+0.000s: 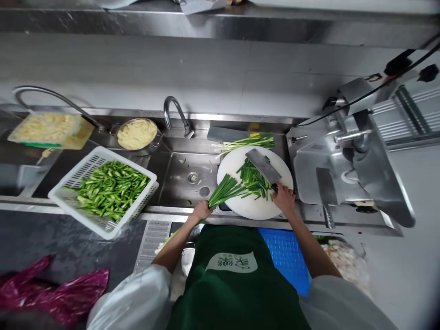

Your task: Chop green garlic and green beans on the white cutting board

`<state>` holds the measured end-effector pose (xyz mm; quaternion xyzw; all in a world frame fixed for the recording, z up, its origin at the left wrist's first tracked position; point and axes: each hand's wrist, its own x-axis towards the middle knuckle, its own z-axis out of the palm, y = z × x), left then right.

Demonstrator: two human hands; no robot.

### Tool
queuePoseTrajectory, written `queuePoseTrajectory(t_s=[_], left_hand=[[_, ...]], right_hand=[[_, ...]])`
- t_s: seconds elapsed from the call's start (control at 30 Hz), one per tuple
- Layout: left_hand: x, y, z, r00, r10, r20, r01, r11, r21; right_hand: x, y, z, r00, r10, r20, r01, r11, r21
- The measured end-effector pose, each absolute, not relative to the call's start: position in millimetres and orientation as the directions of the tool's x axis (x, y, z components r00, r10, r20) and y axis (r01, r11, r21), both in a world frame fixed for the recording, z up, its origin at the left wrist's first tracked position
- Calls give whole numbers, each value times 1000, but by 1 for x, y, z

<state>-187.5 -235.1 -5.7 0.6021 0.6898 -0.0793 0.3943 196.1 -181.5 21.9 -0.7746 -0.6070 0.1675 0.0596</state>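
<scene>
My left hand is closed around a bunch of green stalks at the near left edge of a round white cutting board. My right hand grips the handle of a cleaver, whose blade lies over cut green pieces on the board. More long stalks rest at the board's far edge.
A white basket of cut greens sits tilted on the left sink's edge. A steel sink with a tap lies left of the board. A metal slicer stands on the right. A bowl and tray hold pale food.
</scene>
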Motion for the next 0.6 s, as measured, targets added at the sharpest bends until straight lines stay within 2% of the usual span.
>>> queuePoseTrajectory(t_s=[0.03, 0.1, 0.17, 0.27, 0.4, 0.47, 0.6], left_hand=[[-188, -234, -5, 26, 758, -652, 905, 259, 337], [-188, -231, -3, 5, 743, -670, 926, 250, 284], [-188, -229, 0, -17, 732, -681, 942, 240, 235], [-188, -228, 3, -42, 722, -691, 958, 226, 178], [-188, -228, 4, -48, 711, -701, 967, 208, 145], [-188, -228, 4, -46, 709, -704, 970, 200, 138], [-188, -227, 3, -39, 697, -716, 976, 181, 124]], right_hand=[[202, -179, 17, 145, 971, -188, 971, -176, -161], [208, -171, 10, 51, 973, -223, 995, -68, -70], [210, -162, 8, 5, 974, -225, 996, -24, -84], [211, -157, 20, 26, 983, -184, 989, -53, -141], [198, -180, 52, 35, 990, -134, 957, -72, -281], [181, -198, 67, -17, 986, -168, 948, -38, -315], [133, -227, 84, -186, 917, -352, 950, 77, -301]])
